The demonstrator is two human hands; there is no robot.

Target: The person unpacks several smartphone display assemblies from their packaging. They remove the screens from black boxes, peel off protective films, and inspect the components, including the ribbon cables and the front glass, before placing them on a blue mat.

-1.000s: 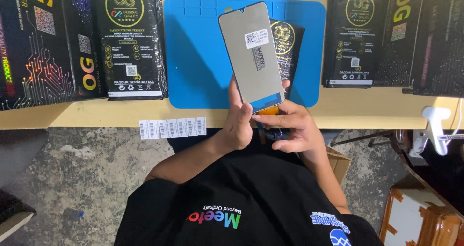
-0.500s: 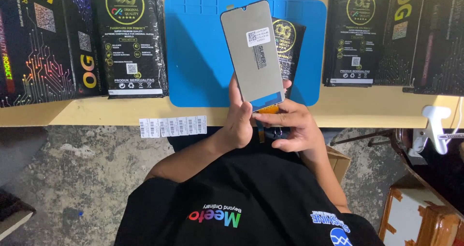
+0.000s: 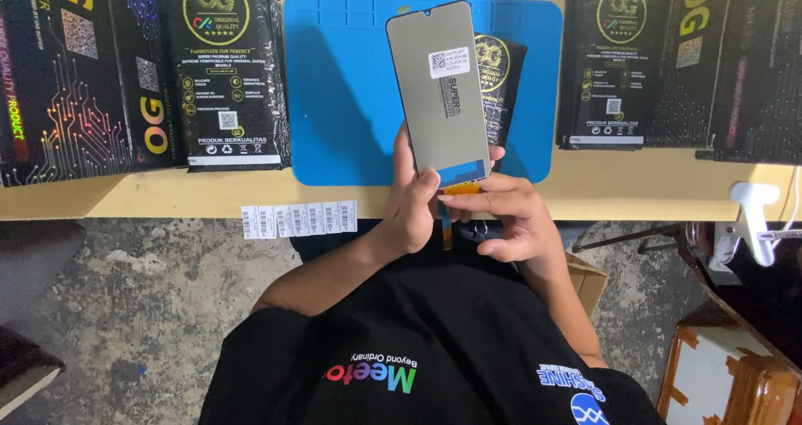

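Note:
My left hand [image 3: 415, 209] grips the lower edge of a phone display panel [image 3: 439, 91] and holds it upright above the blue work mat [image 3: 342, 83]. The panel shows its grey back with a white sticker near the top. My right hand [image 3: 511, 216] pinches the panel's bottom right corner by the orange flex cable [image 3: 459, 189], which hangs down between both hands. A black printed packet [image 3: 501, 70] lies on the mat, partly hidden behind the panel.
Black printed boxes stand on the wooden table [image 3: 635, 187] at the left [image 3: 225, 70] and right [image 3: 614, 66] of the mat. A strip of barcode stickers [image 3: 299, 220] hangs at the table's front edge. A white tool [image 3: 752, 212] sits at the right.
The panel has shifted very slightly in my hands. Both hands keep the same hold.

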